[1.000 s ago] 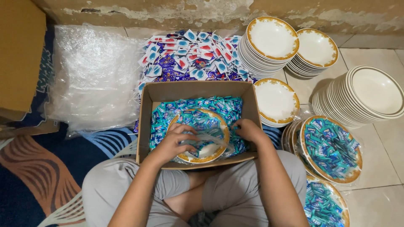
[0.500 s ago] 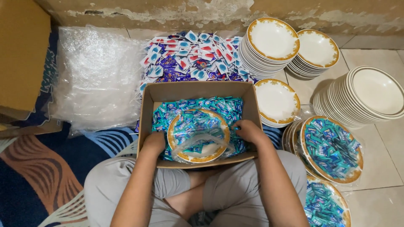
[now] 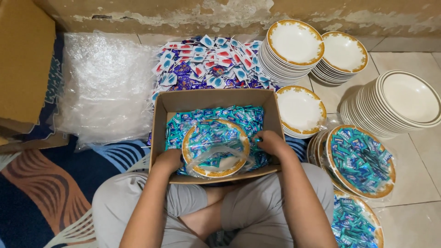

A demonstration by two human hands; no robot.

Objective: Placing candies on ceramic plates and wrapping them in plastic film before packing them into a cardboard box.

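An open cardboard box (image 3: pixel 216 98) rests on my lap, filled with small teal candy sachets (image 3: pixel 239 115). A gold-rimmed white plate (image 3: pixel 215 147) inside a clear plastic bag lies in the box, partly covered with sachets. My left hand (image 3: pixel 168 160) sits at the plate's left rim, down among the sachets. My right hand (image 3: pixel 268 141) is at the plate's right rim, fingers curled on some sachets.
Stacks of gold-rimmed plates (image 3: pixel 294 43) and plain-rimmed bowls (image 3: pixel 404 103) stand at the right. Bagged plates filled with sachets (image 3: pixel 360 160) lie beside my right knee. Red and blue sachets (image 3: pixel 206 62) are heaped behind the box, with clear plastic bags (image 3: pixel 105 85) at the left.
My left hand came off the top of the plate and moved to its left rim. My right hand stayed at the right rim.
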